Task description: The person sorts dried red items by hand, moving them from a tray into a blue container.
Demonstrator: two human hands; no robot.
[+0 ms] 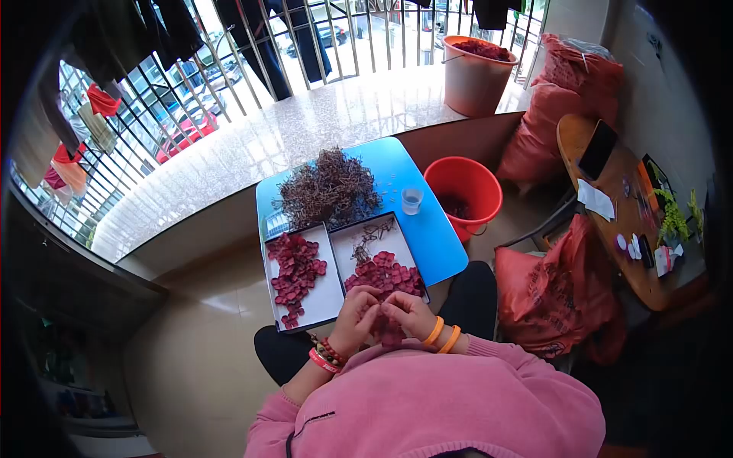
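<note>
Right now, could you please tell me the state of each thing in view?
left hand: fingers pinching red petal pieces
right hand: fingers pinching the same pieces
left tray: partly covered
right tray: petals heaped near the hands
small cup: upright
red bucket: upright, open

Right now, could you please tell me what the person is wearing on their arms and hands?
Both arms are in pink knitted sleeves with ribbed cuffs, pushed up from the wrists. The left hand is bare, with a red band and beaded bracelets at its wrist. The right hand is bare too, with two orange bangles. No gloves or rings are visible.
</note>
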